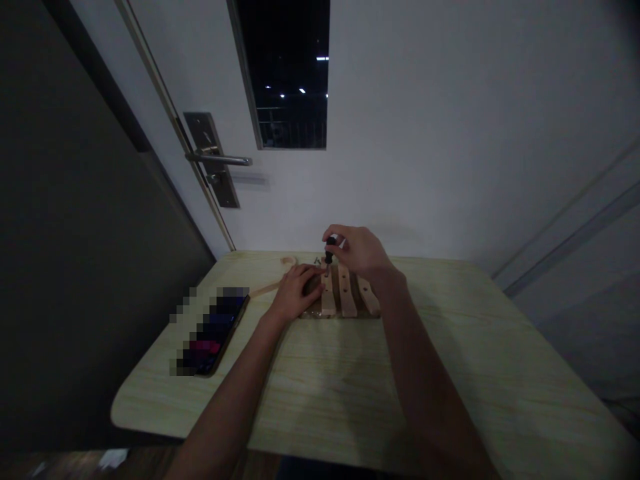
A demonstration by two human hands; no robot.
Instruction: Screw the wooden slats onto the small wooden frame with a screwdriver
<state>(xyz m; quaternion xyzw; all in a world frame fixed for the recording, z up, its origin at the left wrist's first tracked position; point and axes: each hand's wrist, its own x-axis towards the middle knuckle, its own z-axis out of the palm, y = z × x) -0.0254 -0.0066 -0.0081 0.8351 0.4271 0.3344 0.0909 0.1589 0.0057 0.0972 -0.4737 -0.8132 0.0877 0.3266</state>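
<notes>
My right hand [357,250] is closed around the black handle of a small screwdriver [329,251], held upright with its tip down at a light wooden slat [327,303]. My left hand [294,293] lies to the left of that slat, index finger and thumb stretched out and apart, their tips touching its edge near the screwdriver tip. Two more curved slats with holes, a middle slat [346,295] and a right slat [369,298], lie beside it across a brown base [337,308]. My right wrist partly covers the right slat.
Small screws [317,261] and a curved wooden piece [289,260] lie at the back of the pale table [320,387]. A thin wooden stick [265,289] and a phone [215,333] with a blurred screen are on the left. A white door [400,133] with a metal handle [220,160] stands behind.
</notes>
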